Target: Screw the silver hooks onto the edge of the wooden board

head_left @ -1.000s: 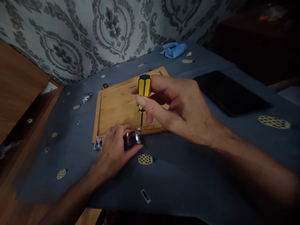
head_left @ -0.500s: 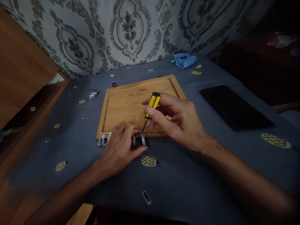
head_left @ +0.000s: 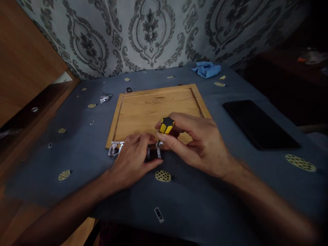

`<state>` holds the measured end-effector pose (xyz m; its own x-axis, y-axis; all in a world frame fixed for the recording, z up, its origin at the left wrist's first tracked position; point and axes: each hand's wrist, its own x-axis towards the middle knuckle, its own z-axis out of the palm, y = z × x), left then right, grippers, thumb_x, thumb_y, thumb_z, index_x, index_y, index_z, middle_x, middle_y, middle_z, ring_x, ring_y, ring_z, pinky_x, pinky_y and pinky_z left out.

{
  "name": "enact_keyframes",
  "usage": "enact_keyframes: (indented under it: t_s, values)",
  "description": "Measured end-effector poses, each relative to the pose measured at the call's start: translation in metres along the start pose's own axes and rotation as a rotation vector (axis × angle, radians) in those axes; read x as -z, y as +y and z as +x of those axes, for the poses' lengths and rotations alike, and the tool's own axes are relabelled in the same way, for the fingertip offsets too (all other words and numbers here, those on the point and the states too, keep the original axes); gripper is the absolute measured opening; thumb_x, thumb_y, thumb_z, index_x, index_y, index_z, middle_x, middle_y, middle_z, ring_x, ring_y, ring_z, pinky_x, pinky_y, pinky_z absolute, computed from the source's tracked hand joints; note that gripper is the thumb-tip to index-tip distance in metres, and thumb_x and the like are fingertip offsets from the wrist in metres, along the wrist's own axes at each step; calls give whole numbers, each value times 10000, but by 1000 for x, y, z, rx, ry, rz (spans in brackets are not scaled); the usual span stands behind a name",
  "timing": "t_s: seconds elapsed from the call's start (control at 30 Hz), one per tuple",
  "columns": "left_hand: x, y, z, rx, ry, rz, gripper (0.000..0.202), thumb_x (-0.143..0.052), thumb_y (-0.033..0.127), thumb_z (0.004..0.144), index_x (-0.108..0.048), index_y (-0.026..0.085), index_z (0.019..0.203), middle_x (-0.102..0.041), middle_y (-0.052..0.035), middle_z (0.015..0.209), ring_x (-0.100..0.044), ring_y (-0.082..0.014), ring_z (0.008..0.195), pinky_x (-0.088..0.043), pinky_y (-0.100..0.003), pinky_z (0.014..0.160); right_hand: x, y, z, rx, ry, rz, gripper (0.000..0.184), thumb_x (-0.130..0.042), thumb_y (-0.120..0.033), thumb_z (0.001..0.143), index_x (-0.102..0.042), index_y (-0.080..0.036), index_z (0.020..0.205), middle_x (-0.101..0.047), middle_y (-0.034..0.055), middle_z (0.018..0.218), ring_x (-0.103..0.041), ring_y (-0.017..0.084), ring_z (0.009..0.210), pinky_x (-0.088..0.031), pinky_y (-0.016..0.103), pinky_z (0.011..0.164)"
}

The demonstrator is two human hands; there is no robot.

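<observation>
A wooden panel (head_left: 153,109) with a raised frame lies on the blue patterned cloth (head_left: 194,194). At its near edge sits a metal hinge (head_left: 153,150). My left hand (head_left: 133,160) rests on the cloth with its fingers pressed down on the hinge. A second metal bracket (head_left: 114,148) sticks out to the left of that hand. My right hand (head_left: 197,143) is closed round a yellow and black screwdriver (head_left: 165,125), held upright. The screwdriver's tip points down at the hinge by the panel's edge.
A black flat slab (head_left: 258,124) lies on the cloth at the right. A crumpled blue rag (head_left: 206,69) sits at the far edge near the patterned wall. Another metal fitting (head_left: 104,98) and small loose parts lie at the far left. Wooden boards (head_left: 23,75) stand at the left.
My right hand has brought the screwdriver down from above the panel until its tip is at the hinge. My left hand has stayed on the hinge. The view has tilted.
</observation>
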<state>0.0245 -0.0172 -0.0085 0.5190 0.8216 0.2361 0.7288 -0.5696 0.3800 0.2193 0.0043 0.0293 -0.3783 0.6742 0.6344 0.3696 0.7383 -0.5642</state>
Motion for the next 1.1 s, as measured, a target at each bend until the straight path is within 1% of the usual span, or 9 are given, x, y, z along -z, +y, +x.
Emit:
enact_keyframes:
  t_s: [0.17,0.27,0.43,0.6,0.7,0.77,0.87,0.97,1.1]
  values:
    - [1,1,1,6,-10,8,424,-752,292,829,-484,196,1143,-673,-73,1148,-624,-277,1090,-475,-459,938,-2,2,2,-38,7,-36,217,-558,-350,964,-551,-205,803,-577,-22,655,-559,119,575,-419,265,556]
    - [2,1,1,10,-17,2,407,-745,293,836,-487,188,1133,-671,-83,1142,-625,-282,1079,-474,-464,932,-6,3,3,-57,22,-46,221,-558,-335,964,-516,-217,783,-539,-35,635,-541,118,573,-406,263,554]
    - [1,0,2,28,-23,0,388,-740,321,838,-490,195,1107,-670,-85,1120,-630,-288,1048,-481,-466,923,-20,-3,3,-24,191,-221,325,-629,-287,917,-377,-237,718,-479,-58,602,-491,102,543,-365,250,516]
    - [1,1,2,10,-29,-3,377,-728,318,849,-477,192,1101,-669,-80,1078,-635,-284,1047,-474,-466,936,-32,-11,2,-100,308,-331,312,-633,-301,902,-385,-239,724,-482,-58,598,-485,104,519,-359,264,511]
    - [1,1,2,2,-21,6,396,-730,316,850,-473,181,1120,-667,-90,1098,-631,-286,1062,-471,-466,940,-35,-9,-1,-139,338,-290,323,-648,-314,888,-393,-237,706,-472,-64,594,-492,102,514,-372,260,497]
    - [1,1,1,0,-11,13,424,-734,318,850,-467,174,1146,-666,-94,1109,-631,-285,1059,-471,-463,938,-35,-7,-6,-169,401,-211,306,-655,-337,888,-424,-236,714,-478,-64,607,-500,103,511,-403,264,503]
    - [0,0,1,-4,-4,12,431,-739,319,850,-462,179,1149,-668,-87,1105,-631,-276,1057,-470,-452,937,-32,-5,-16,-228,514,-79,225,-651,-367,898,-501,-237,792,-545,-32,697,-546,119,551,-458,287,525]
    - [0,0,0,-7,-10,4,440,-739,320,851,-457,181,1159,-665,-92,1122,-628,-273,1066,-462,-447,947,-29,-5,-21,-306,493,-35,236,-654,-393,897,-510,-244,784,-549,-14,695,-549,133,552,-451,302,502]
    - [1,0,-1,-1,-14,-5,436,-731,311,854,-461,173,1168,-663,-96,1112,-630,-275,1058,-459,-440,944,-28,-3,-21,-316,447,-61,316,-656,-410,891,-456,-249,707,-498,-18,651,-512,134,528,-417,312,481]
